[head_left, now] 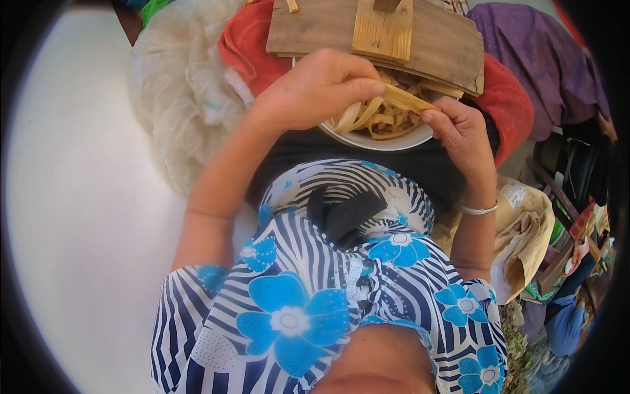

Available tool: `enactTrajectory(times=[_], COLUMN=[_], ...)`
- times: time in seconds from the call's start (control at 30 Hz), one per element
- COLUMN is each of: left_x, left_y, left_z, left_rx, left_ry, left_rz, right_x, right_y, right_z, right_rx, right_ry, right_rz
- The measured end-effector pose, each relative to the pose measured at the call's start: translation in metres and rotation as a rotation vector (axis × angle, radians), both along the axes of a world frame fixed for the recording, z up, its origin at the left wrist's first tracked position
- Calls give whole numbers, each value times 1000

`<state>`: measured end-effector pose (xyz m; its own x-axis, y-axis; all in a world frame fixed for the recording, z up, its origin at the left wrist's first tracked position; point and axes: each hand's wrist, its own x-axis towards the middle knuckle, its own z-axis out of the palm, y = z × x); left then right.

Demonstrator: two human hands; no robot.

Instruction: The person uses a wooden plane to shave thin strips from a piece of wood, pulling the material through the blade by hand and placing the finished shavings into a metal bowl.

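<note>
A flat, pale yellow strip is stretched between my two hands; I cannot tell its material. My left hand is closed, pinching one end between thumb and fingers. At the other end, my right hand pinches the strip with thumb and forefinger. Below them sits a white bowl filled with similar curled strips. A wooden board lies across the bowl's far side and hides part of it. On the board rests a smaller piece of lighter wood.
Red cloth lies under the board on both sides. Whitish, translucent sheeting is bunched at the left, beside a pale floor. Purple cloth lies at the far right. Brown paper and mixed clutter fill the right side.
</note>
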<state>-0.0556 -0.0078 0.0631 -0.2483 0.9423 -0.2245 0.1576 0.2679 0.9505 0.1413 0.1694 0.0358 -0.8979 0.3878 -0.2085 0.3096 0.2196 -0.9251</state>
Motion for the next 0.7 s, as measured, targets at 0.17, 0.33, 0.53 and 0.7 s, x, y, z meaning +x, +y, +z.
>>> enactTrajectory(times=[0.17,0.33,0.53,0.7], left_x=[-16,-8,36,30], left_y=[-4,-2,19,28], left_z=[15,10,-12,11], left_rx=[-69,88,41,-6], left_ry=[45,628,33,-98], left_rz=[-71,-35,-186,-120], right_x=[-3,-5,-13,-19], right_y=[2,-11,-29,-7], right_z=[-6,-3,17,0], right_rx=[4,285,118,-149], right_ry=[39,-35,218,204], right_rz=[-73,-25,-225,-234])
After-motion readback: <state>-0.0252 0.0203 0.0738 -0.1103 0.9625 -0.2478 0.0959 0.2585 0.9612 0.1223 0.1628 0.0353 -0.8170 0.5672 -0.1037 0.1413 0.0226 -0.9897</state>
